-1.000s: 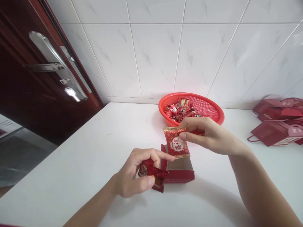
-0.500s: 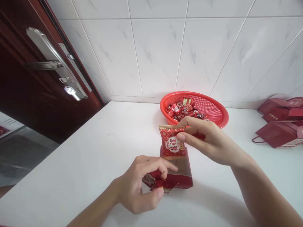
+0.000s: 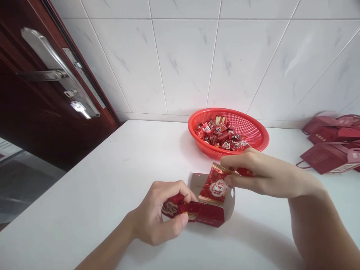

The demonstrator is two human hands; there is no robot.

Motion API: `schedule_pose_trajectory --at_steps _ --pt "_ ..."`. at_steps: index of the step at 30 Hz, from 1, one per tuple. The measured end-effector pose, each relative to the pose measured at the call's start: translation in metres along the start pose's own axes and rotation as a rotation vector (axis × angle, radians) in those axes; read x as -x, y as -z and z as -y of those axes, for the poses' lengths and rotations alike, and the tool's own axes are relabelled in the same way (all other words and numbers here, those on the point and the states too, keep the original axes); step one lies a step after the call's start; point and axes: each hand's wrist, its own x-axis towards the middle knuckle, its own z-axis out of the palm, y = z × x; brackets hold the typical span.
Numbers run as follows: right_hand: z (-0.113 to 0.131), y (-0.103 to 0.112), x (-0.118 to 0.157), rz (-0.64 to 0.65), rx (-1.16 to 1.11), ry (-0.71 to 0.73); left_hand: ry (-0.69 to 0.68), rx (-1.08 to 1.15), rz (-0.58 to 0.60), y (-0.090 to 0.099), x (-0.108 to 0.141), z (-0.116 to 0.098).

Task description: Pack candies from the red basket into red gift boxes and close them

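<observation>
A small dark red cardboard box (image 3: 209,214) with a grey inside stands open on the white table. My right hand (image 3: 261,174) pinches a red and gold candy packet (image 3: 215,187) with a white emblem, its lower end inside the box. Another red piece peeks out under the right fingers. My left hand (image 3: 161,213) curls at the box's left end, fingertips at its near wall. Within those fingers is a red wrapped candy (image 3: 170,208) with pale lettering; a gold-edged bit shows by the thumb. How many pieces it holds is hidden.
Just behind the box, a red plastic basket (image 3: 257,137) holds many wrapped candies (image 3: 221,131). Several dark red gift boxes with handles (image 3: 323,157) are grouped at the right. A tiled wall (image 3: 182,60) bounds the table (image 3: 98,187); a door with keys (image 3: 80,108) is at the left.
My right hand has lowered the candy packet into the box and tilted it. The box has turned, showing its far flap and right side opened out. My left index finger has drawn back toward the near wall.
</observation>
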Motion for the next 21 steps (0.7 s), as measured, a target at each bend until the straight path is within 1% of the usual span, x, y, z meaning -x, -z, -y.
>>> schedule_pose_trajectory --at_steps 2,4,8,10,14,18,21 --pt "0.001 0.000 0.001 0.059 0.034 -0.042 0.029 0.040 0.000 0.001 0.001 0.004" --pt "0.002 -0.005 -0.001 0.096 0.104 -0.083 0.025 0.088 -0.004 0.002 0.001 0.009" --pt "0.010 -0.018 -0.007 0.132 0.207 -0.105 -0.005 0.138 -0.003 0.002 0.001 0.015" --pt "0.015 -0.022 -0.009 0.123 0.229 -0.097 -0.012 0.143 0.001 0.003 0.001 0.014" --pt "0.021 -0.025 -0.010 0.060 0.220 -0.089 0.011 0.123 -0.003 0.004 0.000 0.009" --pt "0.024 -0.033 -0.008 0.052 0.222 -0.119 -0.011 0.121 -0.012 0.003 -0.001 0.009" --pt "0.027 -0.041 -0.003 0.041 0.287 -0.116 0.002 0.133 -0.018 0.002 -0.002 0.009"
